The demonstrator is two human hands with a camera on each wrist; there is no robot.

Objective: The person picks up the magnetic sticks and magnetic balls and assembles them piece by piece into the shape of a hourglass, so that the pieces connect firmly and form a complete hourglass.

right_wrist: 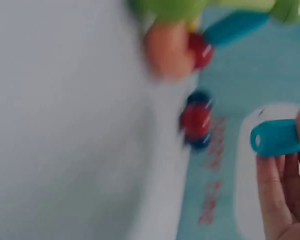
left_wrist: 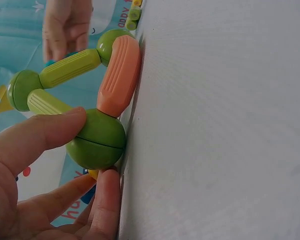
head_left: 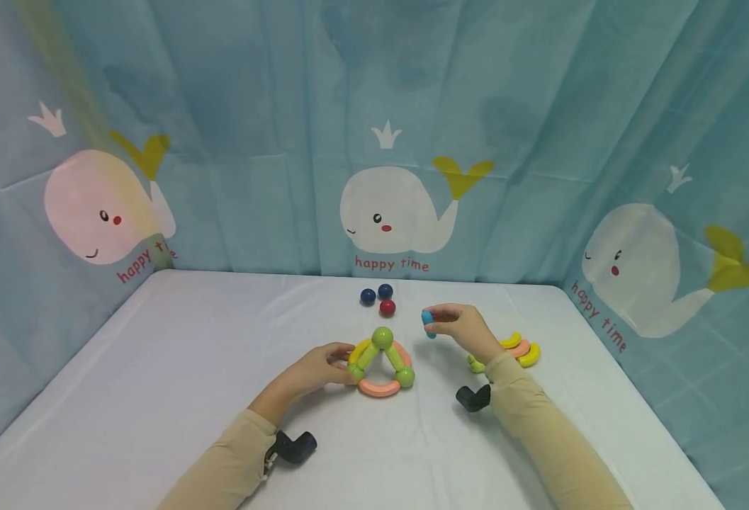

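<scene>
A built frame of magnetic sticks and balls (head_left: 379, 388) stands on the white table, with green balls at its visible corners and green, yellow and salmon sticks between them. My left hand (head_left: 315, 368) grips it at the lower left green ball (left_wrist: 97, 140), thumb on top and fingers beneath. To the right of the frame, above the table, my right hand (head_left: 465, 327) pinches a short blue magnetic stick (right_wrist: 277, 137) between thumb and fingers. The right wrist view also shows another blue stick (right_wrist: 235, 27) and a red ball (right_wrist: 201, 51) at the back of the frame.
Behind the frame lie two dark blue balls (head_left: 368, 297) and a loose red ball (head_left: 387, 307). A small pile of yellow, salmon and green sticks (head_left: 530, 355) lies right of the right hand, partly hidden by its forearm. A whale-print curtain (head_left: 272, 198) surrounds the table.
</scene>
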